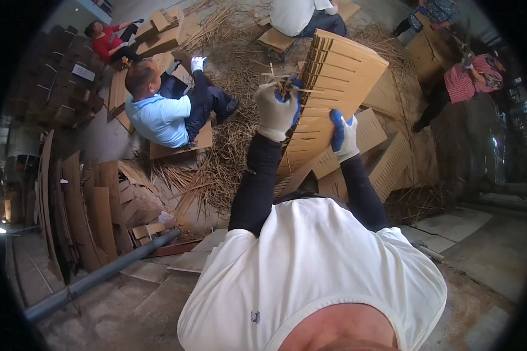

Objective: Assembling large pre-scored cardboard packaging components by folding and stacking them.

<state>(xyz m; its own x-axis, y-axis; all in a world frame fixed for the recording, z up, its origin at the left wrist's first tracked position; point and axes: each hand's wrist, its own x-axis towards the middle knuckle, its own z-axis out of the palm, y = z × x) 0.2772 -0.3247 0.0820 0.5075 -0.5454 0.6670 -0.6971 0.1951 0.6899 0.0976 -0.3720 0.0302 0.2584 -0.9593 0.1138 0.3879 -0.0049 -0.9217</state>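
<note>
A thick stack of slotted cardboard sheets (346, 73) stands tilted in front of me, long narrow slots cut in from its left edge. My left hand (277, 111), in a white glove with blue coating, is closed around a bunch of thin cardboard strips (284, 86) beside that slotted edge. At the stack's lower right, my right hand (346, 137), gloved the same way, grips the sheets with blue-coated digits against the front face. The rest of its grip is partly hidden.
Loose cardboard strips (231, 149) cover the floor at left. More slotted sheets (386, 167) lie at right. A person in light blue (164, 117) sits at left; others work farther back. Upright cardboard (79, 202) and a grey pipe (99, 275) are at lower left.
</note>
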